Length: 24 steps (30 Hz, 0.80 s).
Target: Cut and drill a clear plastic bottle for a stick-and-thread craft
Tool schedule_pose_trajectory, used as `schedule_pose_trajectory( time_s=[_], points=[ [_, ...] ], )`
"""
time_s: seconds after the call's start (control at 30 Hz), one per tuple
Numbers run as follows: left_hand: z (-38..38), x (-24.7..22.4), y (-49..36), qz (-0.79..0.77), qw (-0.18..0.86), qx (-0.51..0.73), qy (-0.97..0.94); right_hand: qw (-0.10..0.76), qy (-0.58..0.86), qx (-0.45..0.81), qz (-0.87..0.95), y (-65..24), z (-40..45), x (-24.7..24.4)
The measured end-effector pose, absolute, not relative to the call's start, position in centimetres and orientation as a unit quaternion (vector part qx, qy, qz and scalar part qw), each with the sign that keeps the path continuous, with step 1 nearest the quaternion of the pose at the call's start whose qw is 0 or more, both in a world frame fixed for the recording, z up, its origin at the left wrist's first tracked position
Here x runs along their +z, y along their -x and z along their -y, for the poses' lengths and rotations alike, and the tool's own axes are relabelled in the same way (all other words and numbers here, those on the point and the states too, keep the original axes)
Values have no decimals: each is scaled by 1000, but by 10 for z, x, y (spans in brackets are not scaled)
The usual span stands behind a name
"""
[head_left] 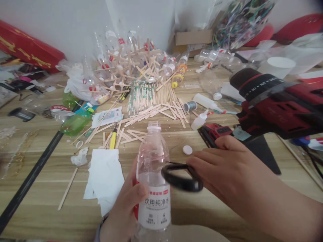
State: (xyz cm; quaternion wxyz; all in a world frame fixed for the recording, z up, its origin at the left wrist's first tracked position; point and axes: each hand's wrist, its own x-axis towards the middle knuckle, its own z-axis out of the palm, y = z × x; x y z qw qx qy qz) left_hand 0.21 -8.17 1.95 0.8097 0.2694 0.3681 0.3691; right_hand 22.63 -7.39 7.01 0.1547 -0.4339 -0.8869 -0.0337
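My left hand (133, 198) is wrapped around a clear plastic bottle (154, 174) with a white and red label, held upright close to me. The bottle's mouth is uncapped. At the bottle's right side is a black loop handle (181, 183), which looks like that of scissors. My right hand (219, 164) is closed on the scissors; their blades cannot be made out. A white cap (187, 150) lies on the table just beyond my right fingers.
A red and black power drill (275, 101) is at the right. Wooden sticks (141, 117), a yellow cutter (113, 138), white paper (104, 178), a small squeeze bottle (200, 120) and a wire spool (190, 106) lie on the wooden table. Several plastic bottles are piled behind. A black strip (37, 173) crosses the left.
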Motion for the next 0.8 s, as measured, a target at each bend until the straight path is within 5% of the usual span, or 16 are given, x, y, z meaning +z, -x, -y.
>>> schedule_pose_trajectory(
  time_s=[0.43, 0.8],
  points=[
    [86, 2, 8, -444, 747, 395, -297, 136, 429, -241, 860, -218, 87, 64],
    [84, 24, -13, -335, 883, 321, -76, 146, 413, -263, 859, -223, 85, 55]
  ],
)
